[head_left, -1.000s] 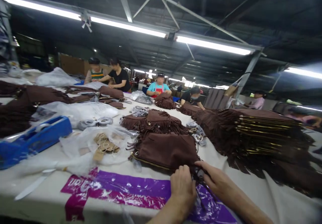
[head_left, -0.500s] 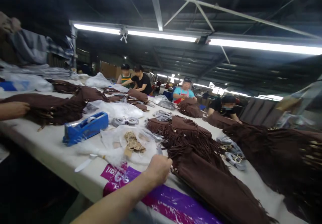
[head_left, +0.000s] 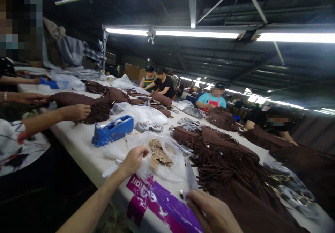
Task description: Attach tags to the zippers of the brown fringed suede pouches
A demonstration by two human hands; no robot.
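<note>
My left hand (head_left: 134, 159) reaches over the near side of a clear plastic bag (head_left: 171, 175) with brown card tags (head_left: 158, 152) on strings lying on it. Its fingers are curled together by the bag's edge; what they hold, if anything, is hidden. At the bottom, my right hand (head_left: 211, 210) lies beside the near brown fringed bag (head_left: 243, 199). The fingers of that hand are bent and closed, close to a small metal piece (head_left: 181, 193), and their grip is hidden. Below both hands runs a purple printed plastic sheet (head_left: 167, 205).
A blue tape dispenser (head_left: 113, 130) and coiled grey straps (head_left: 149, 126) stand behind my left hand. More brown fringed bags (head_left: 222, 144) and wrapped straps (head_left: 295, 191) lie rightward. At left, a co-worker's hand (head_left: 75, 112) touches a brown bag. Other people work across the table.
My left hand has moved left from the near brown bag to the clear plastic bag. My right hand has come into view at the bottom. The view has swung left, showing more of the co-workers there.
</note>
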